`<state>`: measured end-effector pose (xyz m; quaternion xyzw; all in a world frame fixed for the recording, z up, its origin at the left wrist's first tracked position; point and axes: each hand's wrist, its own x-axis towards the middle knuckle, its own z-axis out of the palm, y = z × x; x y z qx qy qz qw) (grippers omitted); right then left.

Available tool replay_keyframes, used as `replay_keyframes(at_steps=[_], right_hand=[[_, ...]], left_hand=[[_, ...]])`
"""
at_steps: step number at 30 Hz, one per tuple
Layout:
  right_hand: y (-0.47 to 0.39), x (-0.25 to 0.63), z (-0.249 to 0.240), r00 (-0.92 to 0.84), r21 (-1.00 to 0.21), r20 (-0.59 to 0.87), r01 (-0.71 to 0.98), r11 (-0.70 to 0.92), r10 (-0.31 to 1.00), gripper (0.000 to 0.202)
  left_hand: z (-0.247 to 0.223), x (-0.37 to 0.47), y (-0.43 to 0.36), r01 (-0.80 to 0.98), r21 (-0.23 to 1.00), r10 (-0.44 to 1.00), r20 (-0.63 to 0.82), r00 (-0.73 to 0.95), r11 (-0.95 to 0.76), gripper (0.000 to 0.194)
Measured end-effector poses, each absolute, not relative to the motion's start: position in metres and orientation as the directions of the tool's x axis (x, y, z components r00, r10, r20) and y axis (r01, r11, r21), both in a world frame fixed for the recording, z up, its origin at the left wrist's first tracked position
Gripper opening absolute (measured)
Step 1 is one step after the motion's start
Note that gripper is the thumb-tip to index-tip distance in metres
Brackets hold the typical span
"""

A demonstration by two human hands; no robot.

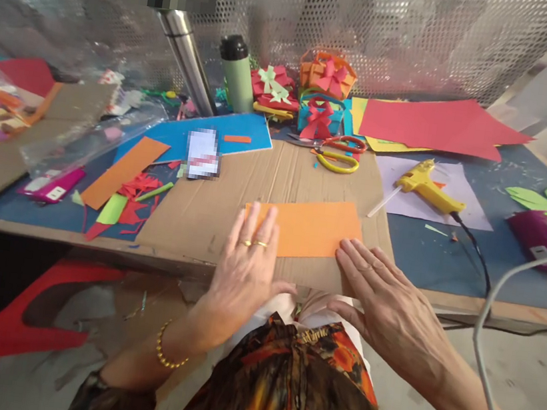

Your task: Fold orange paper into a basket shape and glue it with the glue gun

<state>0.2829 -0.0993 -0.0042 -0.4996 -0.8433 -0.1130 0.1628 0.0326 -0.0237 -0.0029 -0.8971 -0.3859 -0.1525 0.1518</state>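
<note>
An orange paper rectangle [318, 230] lies flat on a sheet of brown cardboard [190, 224] near the table's front edge. My left hand [248, 262] rests over the paper's left end, fingers stretched out, with rings on two of them. At the lower right corner of the paper, my right hand [374, 282] lies with its fingers extended and their tips touching it. Neither hand grasps anything. Beyond the paper are scissors [337, 161] with yellow and orange handles. A yellow glue gun [431, 189] with a glue stick in it lies on lilac paper [471, 214] to the right.
Small paper bags with bows [322, 114] stand at the back beside a green bottle [237, 76] and a steel flask [192, 60]. Red sheets [435, 124] lie back right. A phone [203, 153], an orange strip [126, 172] and red scraps [138, 194] are left. A grey cable [480, 340] hangs right.
</note>
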Motion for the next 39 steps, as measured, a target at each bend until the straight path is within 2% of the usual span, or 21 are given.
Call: replay_keyframes(at_steps=[4,5,12,17,21,25,28,30,33,35,39], right_hand=[[-0.1,0.283,-0.007,-0.457,0.048,0.378,0.878,0.476,0.805,0.08],[-0.1,0.283,-0.008,-0.458,0.053,0.38,0.878,0.475,0.804,0.079],[-0.1,0.282,-0.007,-0.47,0.089,0.413,0.873,0.48,0.78,0.076],[-0.1,0.284,-0.006,-0.47,0.105,0.419,0.875,0.473,0.777,0.07],[-0.1,0.285,-0.006,-0.481,0.131,0.423,0.871,0.473,0.768,0.066],[-0.099,0.284,-0.006,-0.491,0.157,0.403,0.869,0.47,0.773,0.066],[-0.099,0.281,-0.007,-0.481,0.161,0.415,0.874,0.458,0.772,0.066],[-0.099,0.28,-0.008,-0.472,0.158,0.421,0.879,0.45,0.774,0.066],[-0.101,0.279,-0.008,-0.467,0.153,0.415,0.882,0.446,0.78,0.066],[-0.101,0.279,-0.008,-0.467,0.147,0.413,0.882,0.449,0.782,0.066],[-0.101,0.28,-0.008,-0.467,0.138,0.425,0.88,0.454,0.775,0.065]], left_hand=[[-0.008,0.065,-0.034,0.566,-0.191,0.465,0.394,0.793,-0.802,0.095],[-0.01,0.069,-0.035,0.565,-0.192,0.461,0.402,0.791,-0.803,0.094],[-0.007,0.029,-0.045,0.6,-0.118,0.527,0.367,0.767,-0.791,0.087],[-0.002,-0.007,-0.056,0.674,-0.133,0.585,0.394,0.709,-0.727,0.09],[0.002,-0.016,-0.059,0.685,-0.169,0.584,0.404,0.704,-0.709,0.077],[0.01,0.003,-0.049,0.692,-0.187,0.538,0.5,0.678,-0.698,0.065],[0.008,0.036,-0.031,0.649,-0.137,0.496,0.534,0.684,-0.748,0.077],[0.001,0.057,-0.018,0.59,-0.056,0.503,0.463,0.73,-0.806,0.089],[-0.01,0.066,-0.005,0.589,0.053,0.573,0.319,0.755,-0.806,0.097],[-0.015,0.053,-0.002,0.639,0.041,0.622,0.286,0.729,-0.768,0.101],[-0.016,0.006,-0.01,0.735,-0.048,0.689,0.312,0.655,-0.677,0.107]])
